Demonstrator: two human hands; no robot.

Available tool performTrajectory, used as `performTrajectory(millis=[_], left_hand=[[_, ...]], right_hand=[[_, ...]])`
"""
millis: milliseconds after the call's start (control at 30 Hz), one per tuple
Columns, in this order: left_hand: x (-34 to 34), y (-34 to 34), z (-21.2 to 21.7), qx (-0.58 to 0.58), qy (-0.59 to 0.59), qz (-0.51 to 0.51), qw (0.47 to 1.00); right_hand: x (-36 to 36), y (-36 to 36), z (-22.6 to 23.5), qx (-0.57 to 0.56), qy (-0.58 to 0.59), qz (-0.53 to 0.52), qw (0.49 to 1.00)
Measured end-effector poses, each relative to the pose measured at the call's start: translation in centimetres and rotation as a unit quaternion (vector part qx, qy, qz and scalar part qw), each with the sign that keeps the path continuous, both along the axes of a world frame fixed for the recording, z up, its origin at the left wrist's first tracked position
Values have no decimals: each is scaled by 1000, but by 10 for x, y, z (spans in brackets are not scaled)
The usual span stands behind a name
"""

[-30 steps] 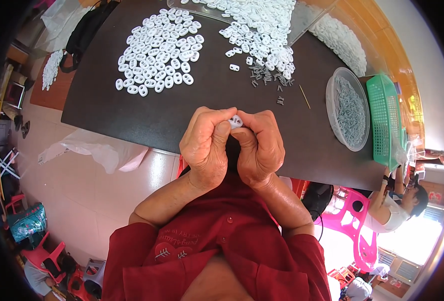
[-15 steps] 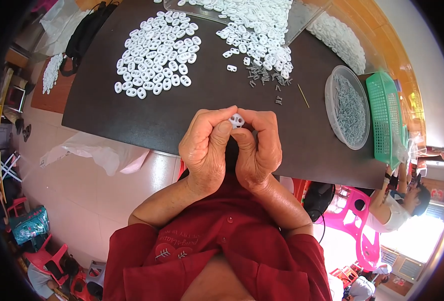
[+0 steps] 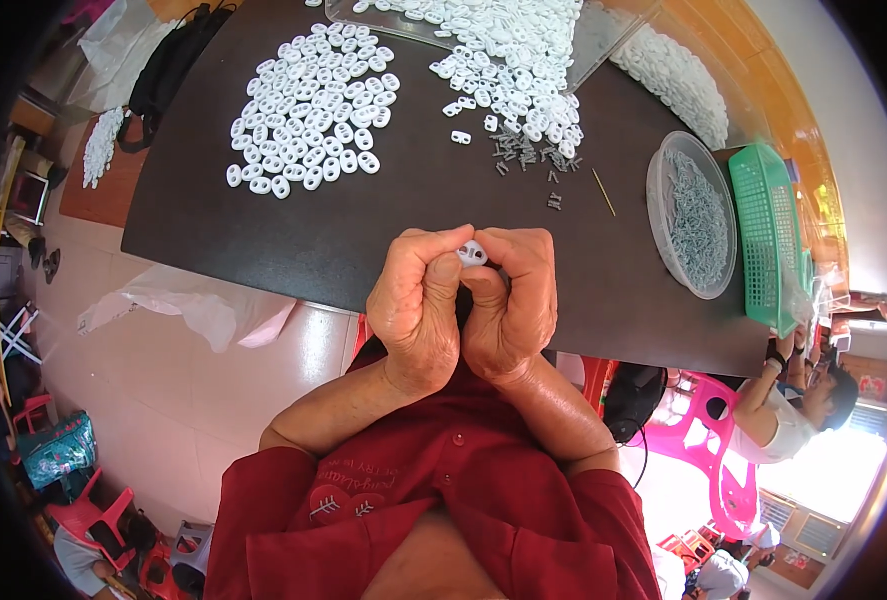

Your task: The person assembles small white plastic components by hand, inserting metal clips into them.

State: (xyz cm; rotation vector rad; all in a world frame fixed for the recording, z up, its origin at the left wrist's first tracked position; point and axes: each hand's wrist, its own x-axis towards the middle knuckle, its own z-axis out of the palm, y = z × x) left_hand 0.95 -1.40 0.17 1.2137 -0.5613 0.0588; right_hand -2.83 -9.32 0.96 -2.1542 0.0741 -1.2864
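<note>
Dozens of white two-holed ovals point(image 3: 308, 110): spread on the left of our dark tabletop point(image 3: 263, 235), well apart from our hands.
Left hand point(image 3: 415, 300): thumb and forefinger pinch one side of the held white piece; the other fingers curl in.
Held white piece point(image 3: 472, 254): between both hands' fingertips, above the tabletop, dark openings showing. We judge that even pressure from both sides guards against twisting; openings left uncovered let us check alignment.
Right hand point(image 3: 511, 308): thumb and forefinger pinch the opposite side. Steady wrists, close together, should help us.
Small grey pins point(image 3: 518, 150): just beside the loose white parts point(image 3: 511, 90), beyond our hands.
Round tub point(image 3: 655, 215): grey pieces inside, beside the green basket point(image 3: 763, 230).
</note>
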Motion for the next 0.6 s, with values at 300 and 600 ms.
performTrajectory(millis=[300, 600], left_hand=[[0, -1, -1, -14, -46, 12, 999], [-1, 3, -1, 15, -25, 10, 1000]], right_hand=[[-3, 2, 3, -1, 4, 11, 1000], [-2, 1, 1, 10, 3, 19, 1000]])
